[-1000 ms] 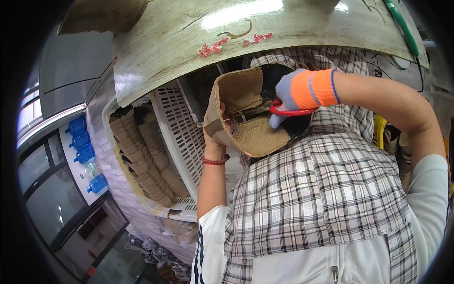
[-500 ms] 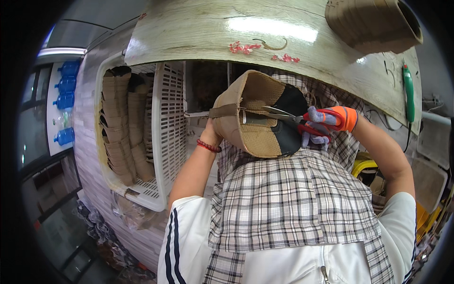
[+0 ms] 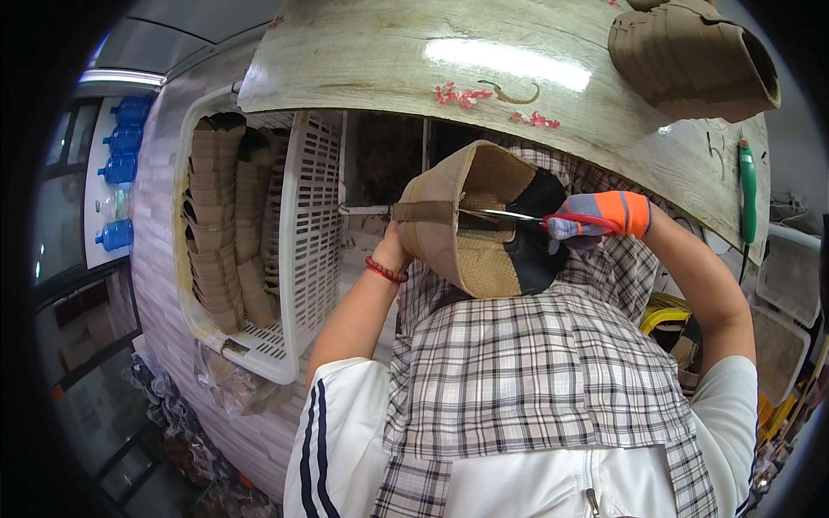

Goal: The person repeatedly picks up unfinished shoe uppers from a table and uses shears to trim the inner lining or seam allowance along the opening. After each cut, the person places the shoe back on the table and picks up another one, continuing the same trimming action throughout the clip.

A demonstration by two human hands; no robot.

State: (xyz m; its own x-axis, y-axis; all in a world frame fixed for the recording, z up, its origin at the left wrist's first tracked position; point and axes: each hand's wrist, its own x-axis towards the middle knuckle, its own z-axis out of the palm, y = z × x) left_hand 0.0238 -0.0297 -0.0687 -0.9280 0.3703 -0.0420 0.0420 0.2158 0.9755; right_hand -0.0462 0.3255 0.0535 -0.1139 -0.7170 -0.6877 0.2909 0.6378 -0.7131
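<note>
A tan shoe upper (image 3: 432, 233) with a woven tan and black inside is held over my lap, its opening facing right. My left hand (image 3: 393, 248) grips it from its left side; the fingers are hidden behind it. A brown strip (image 3: 425, 212) crosses its outside up to the rim. My right hand (image 3: 598, 216), in a grey and orange glove, is closed around red-handled scissors (image 3: 509, 214). Their blades lie nearly together inside the opening, with the tips close to the rim by the strip's end.
At left, a white plastic basket (image 3: 313, 216) holds stacked uppers (image 3: 216, 233). Across the top runs a wood-patterned table (image 3: 363, 65) bearing another stack of uppers (image 3: 682, 65), a curved scrap (image 3: 518, 91) and a green-handled corded tool (image 3: 747, 190). Blue water bottles (image 3: 121, 168) stand far left.
The scissor blades, spread apart before, have come together. My right hand has closed further on the handles, and the upper has shifted slightly right and toward me.
</note>
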